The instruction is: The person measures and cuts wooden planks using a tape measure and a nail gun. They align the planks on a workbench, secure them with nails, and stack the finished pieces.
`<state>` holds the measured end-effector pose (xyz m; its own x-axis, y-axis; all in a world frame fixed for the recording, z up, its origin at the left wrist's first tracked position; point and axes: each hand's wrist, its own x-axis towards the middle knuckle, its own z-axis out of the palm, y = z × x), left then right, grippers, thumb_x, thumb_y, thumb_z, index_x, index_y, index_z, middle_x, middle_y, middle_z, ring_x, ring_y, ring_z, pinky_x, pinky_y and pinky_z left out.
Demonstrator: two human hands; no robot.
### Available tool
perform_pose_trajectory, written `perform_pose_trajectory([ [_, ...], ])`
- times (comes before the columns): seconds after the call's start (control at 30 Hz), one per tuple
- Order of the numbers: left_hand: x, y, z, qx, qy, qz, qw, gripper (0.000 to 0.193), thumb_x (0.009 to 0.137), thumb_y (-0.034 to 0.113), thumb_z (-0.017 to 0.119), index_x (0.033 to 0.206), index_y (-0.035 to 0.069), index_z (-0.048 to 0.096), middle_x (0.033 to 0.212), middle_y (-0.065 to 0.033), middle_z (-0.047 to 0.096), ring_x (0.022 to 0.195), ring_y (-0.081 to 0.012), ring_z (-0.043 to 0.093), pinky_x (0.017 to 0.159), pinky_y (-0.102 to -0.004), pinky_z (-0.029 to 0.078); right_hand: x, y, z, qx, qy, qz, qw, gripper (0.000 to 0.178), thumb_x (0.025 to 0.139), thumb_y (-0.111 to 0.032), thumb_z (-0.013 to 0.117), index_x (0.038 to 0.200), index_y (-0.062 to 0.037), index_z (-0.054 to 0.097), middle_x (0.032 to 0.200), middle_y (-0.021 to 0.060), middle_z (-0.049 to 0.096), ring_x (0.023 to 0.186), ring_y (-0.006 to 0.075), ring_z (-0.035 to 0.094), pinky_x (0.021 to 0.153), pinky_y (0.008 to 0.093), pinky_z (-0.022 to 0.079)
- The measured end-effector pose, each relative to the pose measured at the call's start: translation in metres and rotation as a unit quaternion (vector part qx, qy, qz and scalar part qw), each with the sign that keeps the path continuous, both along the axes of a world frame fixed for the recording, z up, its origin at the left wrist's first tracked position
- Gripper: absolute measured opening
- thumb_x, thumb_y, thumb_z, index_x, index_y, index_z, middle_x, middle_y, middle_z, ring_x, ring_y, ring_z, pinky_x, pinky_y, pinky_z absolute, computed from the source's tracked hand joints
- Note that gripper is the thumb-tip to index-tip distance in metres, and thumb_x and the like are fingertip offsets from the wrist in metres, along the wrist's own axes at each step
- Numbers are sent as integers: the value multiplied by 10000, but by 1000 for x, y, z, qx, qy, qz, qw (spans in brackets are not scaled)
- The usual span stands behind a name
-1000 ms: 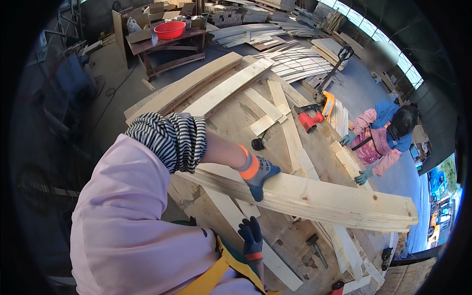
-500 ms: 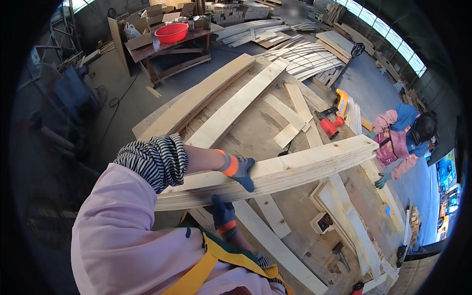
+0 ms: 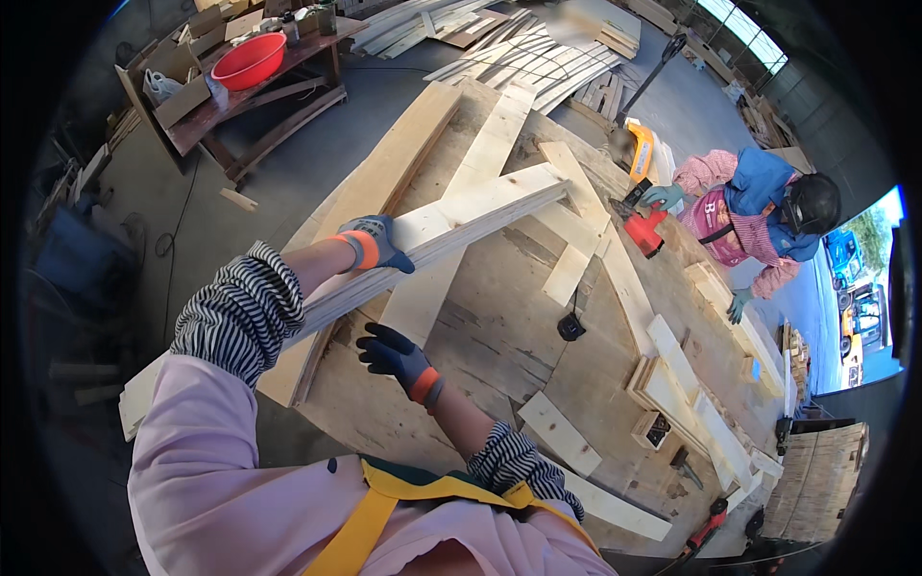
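Observation:
A long, thick wooden beam (image 3: pixel 490 213), layered along its side, lies at a slant across other boards, its left end jutting past the table. My left hand (image 3: pixel 381 244), in a grey-blue glove with an orange cuff, grips it from above near the middle. Below the beam, my right hand (image 3: pixel 401 361) is apart from it, gloved fingers spread and holding nothing. Beneath the beam run a pale plank (image 3: pixel 432 285) and a thick board (image 3: pixel 411 144) at the table's left side. A black tape measure (image 3: pixel 570 327) rests right of my hands.
Across the wooden worktable (image 3: pixel 480 365), a co-worker (image 3: pixel 735 206) touches a red and yellow power tool (image 3: pixel 642 230). Several planks (image 3: pixel 696 394), a small box (image 3: pixel 651 430) and a hammer (image 3: pixel 685 467) lie at right. A red basin (image 3: pixel 250 61) stands on a bench (image 3: pixel 307 60) behind.
The beam has shifted left across the table with my left hand on it. My right hand has come off its underside and opened. The co-worker's hand has reached the power tool.

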<state>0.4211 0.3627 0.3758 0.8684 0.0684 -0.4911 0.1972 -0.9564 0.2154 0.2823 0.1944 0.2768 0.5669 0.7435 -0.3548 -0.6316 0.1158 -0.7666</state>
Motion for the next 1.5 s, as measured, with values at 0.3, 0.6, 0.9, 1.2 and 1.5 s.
perform_pose_trajectory([
  [0.3, -7, 37, -96, 149, -52, -22, 987, 1081, 659, 712, 670, 1466, 86, 318, 1288, -147, 546, 1166, -303, 540, 948, -431, 447, -140, -150, -84, -187, 196, -254, 928, 472, 928, -244, 620, 1354, -73, 510, 1169, 119, 665, 975, 224, 666, 816, 341, 538],
  [0.6, 3, 10, -102, 232, -23, -17, 972, 1138, 671, 740, 637, 1539, 176, 163, 1428, -147, 446, 1313, -322, 446, 1047, -445, 391, -241, -224, -93, -230, 180, -364, 885, 521, 908, -230, 663, 1371, -62, 494, 1162, 113, 659, 968, 195, 646, 823, 321, 513],
  [0.9, -185, -95, -143, 53, -334, -340, 878, 869, 789, 511, 676, 1466, 68, 361, 1468, -140, 413, 1359, -345, 366, 1143, -423, 292, -396, -335, -141, -466, 47, -299, 831, 551, 888, -319, 627, 1355, -55, 499, 1194, 175, 653, 1090, 326, 629, 949, 379, 480],
  [1.2, -335, -284, -211, 76, -190, -320, 925, 947, 734, 504, 715, 1491, 126, 290, 1486, -141, 357, 1383, -361, 316, 1113, -471, 305, -436, -502, -109, -688, -136, -162, 694, 695, 827, -352, 681, 1413, -75, 427, 1380, 183, 503, 1274, 349, 475, 1042, 438, 398],
  [1.5, -281, -352, -228, -74, -321, -332, 884, 754, 772, 361, 724, 1421, 133, 414, 1433, -112, 445, 1329, -360, 403, 1072, -472, 363, -287, -533, -127, -713, -414, -202, 529, 758, 822, -394, 668, 1448, -82, 374, 1501, 168, 356, 1389, 372, 318, 1144, 500, 233],
])
